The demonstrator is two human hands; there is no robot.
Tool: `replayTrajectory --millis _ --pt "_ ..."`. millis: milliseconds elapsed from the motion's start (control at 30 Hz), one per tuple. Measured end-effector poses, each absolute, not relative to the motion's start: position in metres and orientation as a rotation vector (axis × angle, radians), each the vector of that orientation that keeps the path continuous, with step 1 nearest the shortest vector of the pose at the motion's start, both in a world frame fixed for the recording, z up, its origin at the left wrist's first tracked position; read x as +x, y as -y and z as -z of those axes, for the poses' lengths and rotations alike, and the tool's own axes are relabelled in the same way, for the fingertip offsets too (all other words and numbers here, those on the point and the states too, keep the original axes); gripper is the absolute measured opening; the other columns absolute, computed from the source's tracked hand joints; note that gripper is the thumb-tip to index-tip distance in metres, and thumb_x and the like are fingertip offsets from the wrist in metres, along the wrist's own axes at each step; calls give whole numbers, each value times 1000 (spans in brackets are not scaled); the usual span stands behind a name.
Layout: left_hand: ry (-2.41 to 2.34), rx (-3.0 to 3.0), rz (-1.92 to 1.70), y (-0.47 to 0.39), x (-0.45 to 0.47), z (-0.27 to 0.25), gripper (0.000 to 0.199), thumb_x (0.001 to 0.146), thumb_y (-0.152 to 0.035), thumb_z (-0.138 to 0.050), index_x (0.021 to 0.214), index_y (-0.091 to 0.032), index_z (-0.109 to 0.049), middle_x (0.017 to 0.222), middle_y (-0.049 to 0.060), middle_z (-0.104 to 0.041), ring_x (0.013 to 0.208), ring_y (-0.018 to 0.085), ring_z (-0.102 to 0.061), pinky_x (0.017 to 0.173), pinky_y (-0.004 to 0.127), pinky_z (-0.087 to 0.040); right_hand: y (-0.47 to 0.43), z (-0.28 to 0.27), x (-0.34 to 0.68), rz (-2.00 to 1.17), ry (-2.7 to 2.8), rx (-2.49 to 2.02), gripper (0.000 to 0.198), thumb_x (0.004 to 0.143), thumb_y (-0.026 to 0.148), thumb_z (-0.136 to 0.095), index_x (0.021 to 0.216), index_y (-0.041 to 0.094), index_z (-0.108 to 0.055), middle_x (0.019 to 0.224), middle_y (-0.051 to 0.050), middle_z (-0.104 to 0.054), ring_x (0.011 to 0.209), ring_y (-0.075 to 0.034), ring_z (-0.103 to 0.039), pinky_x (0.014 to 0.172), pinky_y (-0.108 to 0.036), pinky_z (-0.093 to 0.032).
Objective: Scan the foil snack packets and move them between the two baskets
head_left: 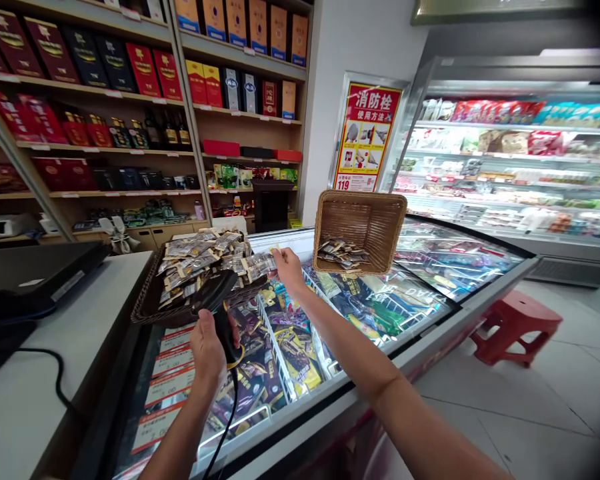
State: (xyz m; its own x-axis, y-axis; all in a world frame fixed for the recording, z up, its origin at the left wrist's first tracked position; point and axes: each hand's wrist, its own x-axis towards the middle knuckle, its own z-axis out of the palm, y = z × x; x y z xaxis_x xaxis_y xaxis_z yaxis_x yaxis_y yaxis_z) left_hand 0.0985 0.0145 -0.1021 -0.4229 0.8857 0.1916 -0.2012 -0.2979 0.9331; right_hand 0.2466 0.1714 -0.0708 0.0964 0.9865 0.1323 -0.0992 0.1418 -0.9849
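Note:
My left hand (209, 347) is wrapped round the handle of a black barcode scanner (221, 293), whose cord hangs down over the freezer glass. Between the fingertips of my right hand (289, 269) is the end of a small clear packet (260, 266), its contents too small to name. The scanner head is just left of this packet. Behind the scanner, a dark woven basket (145, 300) is heaped with similar small packets (195, 257). To the right of my right hand, a tan wicker basket (400, 227) stands tilted towards me, with several packets (343, 252) at its bottom.
Both baskets rest on a glass-topped chest freezer (430, 320) full of packaged goods. A white counter (95, 313) with a black device (35, 273) is on the left. A red stool (523, 323) stands right of the freezer. Shelves (105, 93) of boxes line the back.

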Motion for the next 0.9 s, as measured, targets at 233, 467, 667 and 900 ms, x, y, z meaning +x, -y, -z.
replayTrajectory --millis 233,467,667,900 --pt "-1150 1060 -1669 -15 104 112 84 70 -104 -64 92 -23 -59 63 2 -70 45 20 -65 32 28 -41 -159 97 297 -1261 897 -944 50 60 41 -102 82 21 -62 59 8 -60 53 -10 -56 54 -23 -42" --pt "-1219 1018 -1674 -16 108 104 90 60 -108 -65 88 -23 -59 58 0 -66 45 21 -65 32 27 -39 -171 112 301 -1400 560 -665 42 55 24 -101 78 21 -66 61 9 -61 53 -6 -48 51 -20 -40" --pt "-1219 1047 -1657 -15 110 101 93 58 -109 -64 90 -22 -62 60 0 -67 45 20 -64 32 27 -40 -173 114 307 -1464 481 -669 33 75 29 -91 89 24 -62 70 9 -63 54 -10 -59 48 -22 -43" --pt "-1207 1154 -1470 -15 109 105 87 66 -105 -63 87 -21 -66 51 2 -62 44 22 -63 31 28 -39 -168 116 311 -1253 672 -768 38 79 46 -89 85 26 -58 51 13 -44 45 -10 -45 43 -24 -32"
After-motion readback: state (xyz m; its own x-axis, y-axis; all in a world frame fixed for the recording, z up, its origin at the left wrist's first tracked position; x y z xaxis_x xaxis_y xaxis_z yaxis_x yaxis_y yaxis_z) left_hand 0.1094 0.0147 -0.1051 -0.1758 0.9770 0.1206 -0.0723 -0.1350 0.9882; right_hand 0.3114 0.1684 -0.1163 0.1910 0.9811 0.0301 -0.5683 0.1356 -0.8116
